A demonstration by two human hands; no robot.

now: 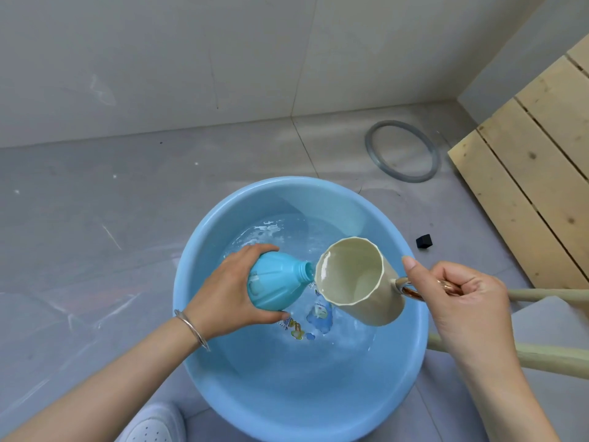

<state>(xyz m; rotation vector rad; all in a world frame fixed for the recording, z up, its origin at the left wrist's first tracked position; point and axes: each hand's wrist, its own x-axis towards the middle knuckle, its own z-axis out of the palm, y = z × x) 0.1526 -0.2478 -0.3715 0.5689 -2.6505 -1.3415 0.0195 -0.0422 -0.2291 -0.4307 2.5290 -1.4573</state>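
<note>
A big blue basin (pixel 318 403) stands on the floor with shallow water and a cartoon print on its bottom. Over it, my left hand (pixel 223 295) grips a turquoise plastic bottle (pixel 274 282) with no cap, laid on its side, its open neck pointing right and almost touching the rim of a cream mug (pixel 357 279). My right hand (pixel 459 298) holds the mug by its copper-coloured handle (pixel 411 293). The mug is tilted toward the bottle, its mouth facing me. A metal bangle circles my left wrist.
A small black cube, perhaps a cap (pixel 424 241), lies on the grey floor right of the basin. A grey ring (pixel 402 150) lies further back. A wooden slatted panel (pixel 535 173) stands at the right, pale wooden rods (pixel 548 358) near my right arm, a white shoe (pixel 153 425) below.
</note>
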